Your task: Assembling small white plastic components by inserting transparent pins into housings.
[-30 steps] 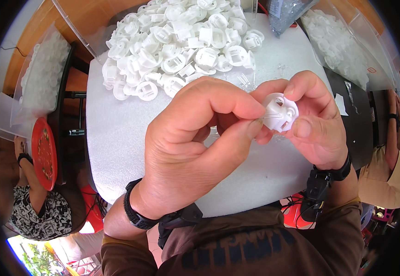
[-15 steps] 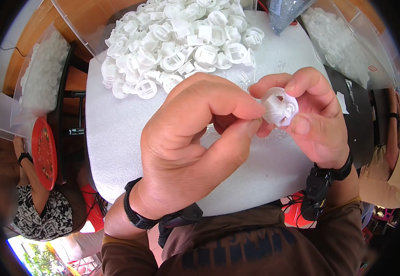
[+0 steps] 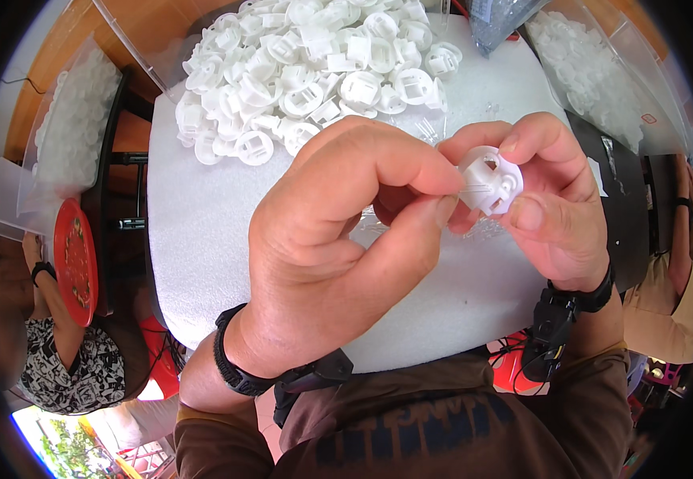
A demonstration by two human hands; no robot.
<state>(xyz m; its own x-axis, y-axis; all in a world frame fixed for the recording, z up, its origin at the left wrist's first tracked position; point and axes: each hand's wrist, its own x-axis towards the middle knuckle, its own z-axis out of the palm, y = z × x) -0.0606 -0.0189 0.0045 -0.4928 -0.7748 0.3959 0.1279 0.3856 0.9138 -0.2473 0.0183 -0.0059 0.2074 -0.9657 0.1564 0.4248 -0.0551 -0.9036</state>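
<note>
The white round flanged plastic housing [image 3: 503,190] is held up over the right half of the surface, and little has changed in the last second: it has drifted slightly toward the far side, its flanged face and slots staying toward the camera. The right hand [image 3: 566,215] pinches its rim between thumb and fingers. The left hand [image 3: 334,227] has kept its thumb and index finger pressed together on thin pins [image 3: 478,190] that reach against the housing's wall; whether their tips have entered it cannot be told. The unchanged pinch suggests that the fine fitting work is continuing, with the pins not yet released. Beyond the hands, loose pins [image 3: 426,128] lie on the foam-covered surface [image 3: 211,255], near a large pile of similar white housings [image 3: 306,72] at the far left. Farther out, clear bins of white parts stand at left [image 3: 75,132] and right [image 3: 586,80].
</note>
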